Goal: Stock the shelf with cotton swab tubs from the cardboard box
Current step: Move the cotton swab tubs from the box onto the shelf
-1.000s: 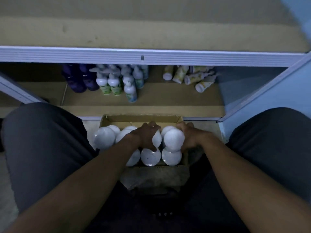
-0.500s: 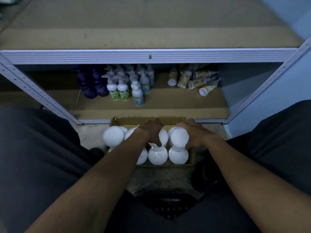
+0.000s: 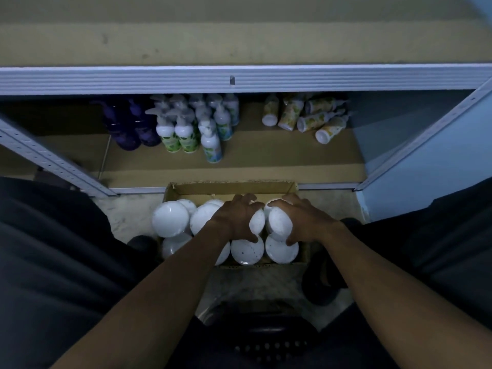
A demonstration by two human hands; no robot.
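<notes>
An open cardboard box [image 3: 231,188] sits on the floor between my knees, filled with several round cotton swab tubs with white lids. My left hand [image 3: 234,219] grips one tub [image 3: 257,222] in the box's middle, fingers curled over its far side. Right beside it, my right hand [image 3: 303,219] grips a neighbouring tub [image 3: 278,221]. Both held tubs stand a little higher than the two lids [image 3: 247,251] nearest me. More tubs [image 3: 170,219] stick up at the box's left end. The lower shelf board [image 3: 239,161] lies just beyond the box.
Purple bottles [image 3: 127,126] and white pump bottles [image 3: 186,126] stand on the lower shelf; yellow-patterned bottles [image 3: 306,118] lie toppled at its right. A grey shelf rail [image 3: 239,79] crosses above, with slanted uprights [image 3: 53,158] at both sides. A dark stool [image 3: 266,339] is under me.
Both hands have stayed on the same two tubs in the box, which now sit slightly higher. The view shifted a little as my head moved.
</notes>
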